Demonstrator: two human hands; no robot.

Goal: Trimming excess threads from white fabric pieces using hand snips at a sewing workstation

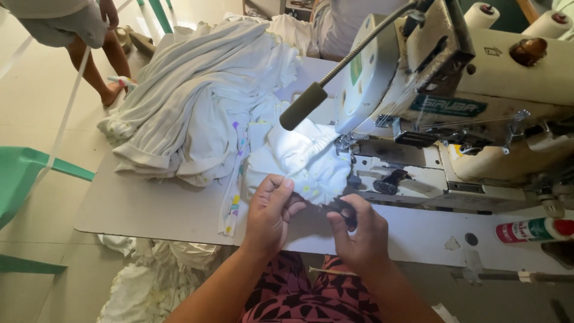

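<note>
A small white garment [302, 162] with coloured dots lies bunched under the needle area of a cream sewing machine [442, 107]. My left hand [270, 212] pinches the garment's near edge between thumb and fingers. My right hand [357, 230] is closed on a small dark tool [342, 207], probably thread snips, held right at the same cloth edge. Both hands are at the table's front edge, just in front of the presser foot [344, 142].
A big heap of white cloth [197, 101] covers the table's [149, 209] left part. A gooseneck lamp [303, 106] shines on the work. More white cloth [149, 281] lies on the floor. A green chair [24, 179] stands at left; another person's legs [95, 60] are far left. A tube [532, 229] lies at right.
</note>
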